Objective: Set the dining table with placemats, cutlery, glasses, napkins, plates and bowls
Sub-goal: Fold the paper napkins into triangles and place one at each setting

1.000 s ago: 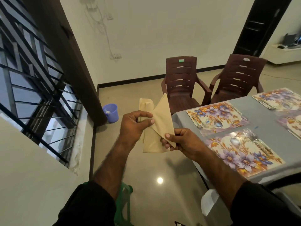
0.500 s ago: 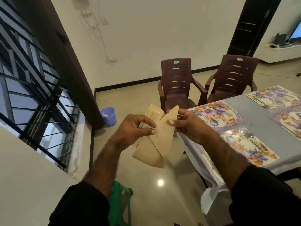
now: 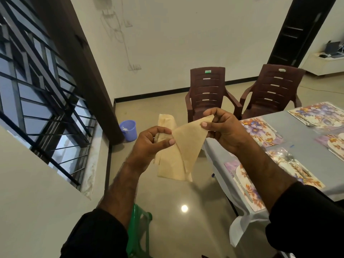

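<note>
The napkin (image 3: 183, 146) is a beige sheet held in mid-air above the floor (image 3: 167, 202), just off the near corner of the table (image 3: 305, 149) and not touching it. It is partly folded: a triangular flap lies over a longer folded body that hangs downward.

The left hand (image 3: 149, 144) pinches the napkin at the flap's left edge, thumb on the front face and fingers curled behind. The right hand (image 3: 223, 127) pinches the flap's upper tip between thumb and forefinger. Both hands are closed on the napkin; neither holds anything else.

Probable faults from this state:

- Loss of fold. The layers are secured only at two pinch points. If either grip relaxes, the flap is likely to swing open and the creases will need to be re-formed.
- Drop. The napkin hangs over bare floor, not over the table. A slip of both grips would let it fall and soil it.
- Uneven crease. Folding in the air gives no flat backing, so the edges may misalign.
- Disturbed setting. The nearest placemat (image 3: 286, 168) carries cutlery (image 3: 292, 161) and lies close to the table edge. Careless placement could push either out of position.

Another placemat (image 3: 260, 131) lies beyond it, before two brown chairs (image 3: 206, 92).
</note>
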